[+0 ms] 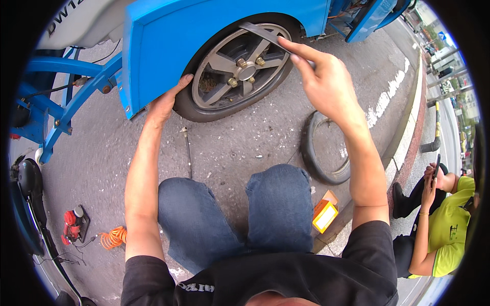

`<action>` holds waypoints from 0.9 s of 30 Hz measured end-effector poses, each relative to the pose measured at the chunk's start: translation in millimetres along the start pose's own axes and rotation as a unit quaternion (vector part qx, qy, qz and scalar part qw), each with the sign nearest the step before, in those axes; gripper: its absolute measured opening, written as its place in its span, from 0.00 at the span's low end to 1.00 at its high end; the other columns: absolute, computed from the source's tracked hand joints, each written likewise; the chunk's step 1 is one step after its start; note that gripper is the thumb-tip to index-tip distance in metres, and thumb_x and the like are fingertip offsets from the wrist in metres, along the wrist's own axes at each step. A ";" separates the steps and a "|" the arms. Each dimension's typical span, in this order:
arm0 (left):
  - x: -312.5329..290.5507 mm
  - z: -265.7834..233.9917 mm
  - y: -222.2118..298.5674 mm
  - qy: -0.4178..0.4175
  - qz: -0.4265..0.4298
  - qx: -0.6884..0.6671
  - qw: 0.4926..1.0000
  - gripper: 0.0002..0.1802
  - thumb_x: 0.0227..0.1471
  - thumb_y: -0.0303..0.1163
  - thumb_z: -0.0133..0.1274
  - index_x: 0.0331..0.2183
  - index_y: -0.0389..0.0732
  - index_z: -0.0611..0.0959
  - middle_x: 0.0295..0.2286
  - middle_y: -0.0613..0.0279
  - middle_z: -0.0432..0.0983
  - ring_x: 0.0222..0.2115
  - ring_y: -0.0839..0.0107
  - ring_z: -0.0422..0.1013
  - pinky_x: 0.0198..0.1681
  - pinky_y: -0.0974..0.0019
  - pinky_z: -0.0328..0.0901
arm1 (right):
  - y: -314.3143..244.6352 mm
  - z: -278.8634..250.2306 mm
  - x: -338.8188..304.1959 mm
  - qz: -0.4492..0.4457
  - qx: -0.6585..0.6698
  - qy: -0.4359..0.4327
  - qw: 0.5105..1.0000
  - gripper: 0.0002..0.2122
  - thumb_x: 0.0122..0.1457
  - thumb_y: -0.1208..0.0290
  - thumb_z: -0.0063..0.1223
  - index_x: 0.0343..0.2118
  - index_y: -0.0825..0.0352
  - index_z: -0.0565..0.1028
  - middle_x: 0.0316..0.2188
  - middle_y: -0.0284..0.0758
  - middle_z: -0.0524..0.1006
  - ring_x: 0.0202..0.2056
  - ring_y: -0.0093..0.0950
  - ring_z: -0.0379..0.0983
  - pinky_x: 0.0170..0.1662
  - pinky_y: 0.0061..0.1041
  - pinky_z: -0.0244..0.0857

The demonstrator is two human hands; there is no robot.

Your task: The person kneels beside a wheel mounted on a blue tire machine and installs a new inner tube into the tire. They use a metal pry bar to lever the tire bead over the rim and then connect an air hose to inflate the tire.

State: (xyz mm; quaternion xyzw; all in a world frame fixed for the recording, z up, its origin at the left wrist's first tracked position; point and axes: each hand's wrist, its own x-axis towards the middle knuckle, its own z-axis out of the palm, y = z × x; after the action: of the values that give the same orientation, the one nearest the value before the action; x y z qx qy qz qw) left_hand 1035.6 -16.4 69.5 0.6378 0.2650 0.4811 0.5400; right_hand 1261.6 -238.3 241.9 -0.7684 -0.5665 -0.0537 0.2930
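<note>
A wheel with a silver spoked rim (220, 63), brass-coloured nuts and a black tire (204, 114) stands under the blue body panel (168, 35) of a vehicle. My right hand (326, 76) is closed around a flat dark tire lever (264, 34). The lever's far end lies against the upper edge of the rim, where the tire meets it. At the wheel's left side, my left hand (167, 100) grips the tire, its thumb on the sidewall. The fingers of that hand are mostly hidden behind the tire and panel.
A loose tire (309, 148) lies right of my knees, near a yellow box (325, 215) and the curb. A hose (188, 148) lies ahead. Lower left are a red air pump (72, 225), an orange coiled hose (113, 237) and a motorbike. A person (444, 224) holds a phone at right.
</note>
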 end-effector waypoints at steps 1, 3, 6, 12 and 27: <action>1.5 -0.6 0.2 0.010 -0.041 -0.002 0.999 0.31 0.47 0.36 0.74 0.50 0.35 0.82 0.46 0.55 0.80 0.46 0.64 0.75 0.52 0.62 0.69 | -3.1 15.3 14.0 -0.006 -0.017 -0.029 0.999 0.16 0.68 0.65 0.48 0.56 0.46 0.79 0.36 0.41 0.84 0.40 0.40 0.82 0.47 0.38 0.75; 3.7 0.1 -0.6 0.005 -0.102 -0.016 0.995 0.30 0.47 0.35 0.74 0.50 0.35 0.82 0.45 0.56 0.80 0.46 0.64 0.75 0.52 0.62 0.69 | 10.8 20.9 15.1 0.041 0.028 -0.075 0.996 0.17 0.68 0.65 0.48 0.57 0.45 0.79 0.39 0.40 0.84 0.43 0.39 0.81 0.50 0.37 0.74; 0.6 1.0 -0.9 0.005 -0.062 -0.025 0.998 0.28 0.48 0.34 0.73 0.49 0.34 0.82 0.45 0.56 0.81 0.46 0.65 0.76 0.52 0.62 0.70 | 41.6 12.3 -5.2 -0.029 0.010 0.019 0.999 0.17 0.69 0.66 0.51 0.58 0.41 0.78 0.21 0.34 0.79 0.20 0.22 0.68 0.33 0.29 0.69; 1.1 1.1 4.4 0.004 -0.048 -0.003 0.999 0.27 0.49 0.34 0.73 0.49 0.34 0.83 0.46 0.56 0.81 0.46 0.67 0.76 0.52 0.63 0.70 | 88.7 9.2 28.8 0.095 0.064 -0.004 0.993 0.16 0.68 0.64 0.50 0.57 0.49 0.79 0.43 0.42 0.85 0.45 0.34 0.83 0.51 0.32 0.72; -7.3 1.4 -1.7 0.008 -0.002 -0.002 1.000 0.33 0.49 0.29 0.72 0.55 0.34 0.78 0.52 0.55 0.77 0.51 0.64 0.73 0.57 0.61 0.67 | 224.8 72.9 -43.4 0.281 0.152 -0.023 0.947 0.15 0.67 0.67 0.53 0.56 0.53 0.80 0.51 0.43 0.82 0.56 0.34 0.77 0.60 0.30 0.65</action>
State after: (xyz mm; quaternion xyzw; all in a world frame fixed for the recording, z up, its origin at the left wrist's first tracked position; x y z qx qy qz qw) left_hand 1034.2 -22.8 65.6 0.6323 0.2698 0.4853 0.5403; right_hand 1430.9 -279.4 76.4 -0.8436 -0.3352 0.1355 0.3969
